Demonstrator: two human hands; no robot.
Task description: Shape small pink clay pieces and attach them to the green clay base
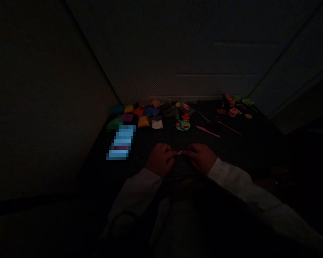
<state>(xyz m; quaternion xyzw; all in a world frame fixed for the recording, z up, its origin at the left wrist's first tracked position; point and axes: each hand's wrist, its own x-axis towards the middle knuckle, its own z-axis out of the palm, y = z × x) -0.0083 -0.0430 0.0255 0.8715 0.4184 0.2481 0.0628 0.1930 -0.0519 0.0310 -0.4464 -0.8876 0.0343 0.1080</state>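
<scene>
In the dim head view my left hand (161, 159) and my right hand (201, 157) meet over the dark table. Their fingertips close from both sides on a small pale pink piece of modelling clay (179, 153). Its exact shape is too small and dark to make out. Just beyond the hands lies a green clay disc (187, 127) bearing a little house with a red roof (185, 117). To its right rest a flat pink modelling tool (207, 131) and a thinner pink stick (230, 128).
Several bags of coloured clay line the back left, among them an orange bag (143, 122) and a white bag (157, 123). A lit phone (121, 143) lies left of my hands. Small clay figures (233, 112) cluster at the back right. A pale panel (218, 57) rises behind the table.
</scene>
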